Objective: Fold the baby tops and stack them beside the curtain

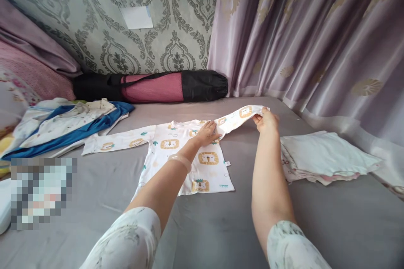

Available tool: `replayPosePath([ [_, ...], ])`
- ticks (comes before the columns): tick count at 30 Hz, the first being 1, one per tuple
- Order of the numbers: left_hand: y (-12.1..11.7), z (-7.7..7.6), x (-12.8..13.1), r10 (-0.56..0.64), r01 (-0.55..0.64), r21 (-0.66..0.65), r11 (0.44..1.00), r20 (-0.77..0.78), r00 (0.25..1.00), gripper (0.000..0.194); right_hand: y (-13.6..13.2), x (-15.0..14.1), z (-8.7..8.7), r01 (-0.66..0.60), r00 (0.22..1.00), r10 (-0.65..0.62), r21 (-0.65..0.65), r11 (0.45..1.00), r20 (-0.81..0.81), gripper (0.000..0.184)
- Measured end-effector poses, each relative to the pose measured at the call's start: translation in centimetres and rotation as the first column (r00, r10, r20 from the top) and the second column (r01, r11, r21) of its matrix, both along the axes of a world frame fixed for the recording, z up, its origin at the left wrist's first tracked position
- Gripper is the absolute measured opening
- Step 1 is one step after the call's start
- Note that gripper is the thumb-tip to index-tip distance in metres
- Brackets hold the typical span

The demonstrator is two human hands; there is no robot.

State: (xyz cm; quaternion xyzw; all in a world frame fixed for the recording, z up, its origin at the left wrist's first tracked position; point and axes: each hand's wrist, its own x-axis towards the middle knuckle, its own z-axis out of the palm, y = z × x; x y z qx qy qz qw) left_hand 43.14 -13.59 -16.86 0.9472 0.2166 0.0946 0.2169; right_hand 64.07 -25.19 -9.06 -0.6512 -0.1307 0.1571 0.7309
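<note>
A small white long-sleeved shirt (186, 159) with lion prints lies spread on the grey bed sheet, its neckline toward the wall. My left hand (207, 133) rests flat on its upper right part by the shoulder, fingers stretched out. Farther right, my right hand (267, 121) pinches the cuff end of the right sleeve, which is drawn out and slightly raised toward the far right. The other sleeve (116, 141) lies extended to the left. My left forearm covers part of the shirt's lower front.
A pile of clothes (72, 124) lies at the left, and a folded stack (328, 155) at the right. Along the wall is a black and pink rolled bag (151, 88). Purple curtains (299, 29) hang at the right. A blurred patch (44, 193) is at the lower left.
</note>
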Motion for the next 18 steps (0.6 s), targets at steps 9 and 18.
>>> replayPosePath([
  [9,0.0,1.5,0.6,0.068,-0.054,0.068,0.996,-0.213,0.975,0.090,1.8,-4.2,1.4,0.100,0.964,-0.033,0.245,0.964,-0.265,0.005],
  [18,0.9,3.9,1.6,0.014,-0.001,0.042,0.999,-0.305,0.952,0.106,4.6,-9.0,2.7,-0.099,0.970,0.148,0.245,0.964,-0.194,0.007],
])
